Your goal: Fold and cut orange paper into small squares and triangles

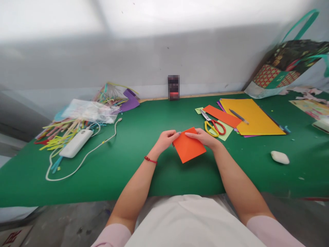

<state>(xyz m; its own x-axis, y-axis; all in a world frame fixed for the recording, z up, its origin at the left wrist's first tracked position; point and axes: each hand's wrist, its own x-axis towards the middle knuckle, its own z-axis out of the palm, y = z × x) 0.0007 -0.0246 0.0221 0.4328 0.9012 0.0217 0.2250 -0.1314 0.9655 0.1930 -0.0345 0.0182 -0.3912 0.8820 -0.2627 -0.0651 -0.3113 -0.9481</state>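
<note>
Between my two hands is an orange square of paper (pixel 189 146), held tilted above the green table. My left hand (pixel 166 140) pinches its upper left edge, thumb on top and fingers behind. At the upper right edge my right hand (pixel 203 137) grips the same sheet, its thumb lying across the front. The fingers behind the paper are mostly hidden. Just beyond my right hand lie scissors (pixel 215 129) with one yellow and one red handle, resting on light green paper (pixel 226 129). An orange paper strip (pixel 222 116) lies beside them.
A pen (pixel 239 116) rests on a stack of yellow paper (pixel 259 120) at the right, near a white oval case (pixel 280 157). At the left are a white power bank (pixel 76 143) with its cable and a heap of paper strips (pixel 74 125). A patterned bag (pixel 285 70) stands at the back right.
</note>
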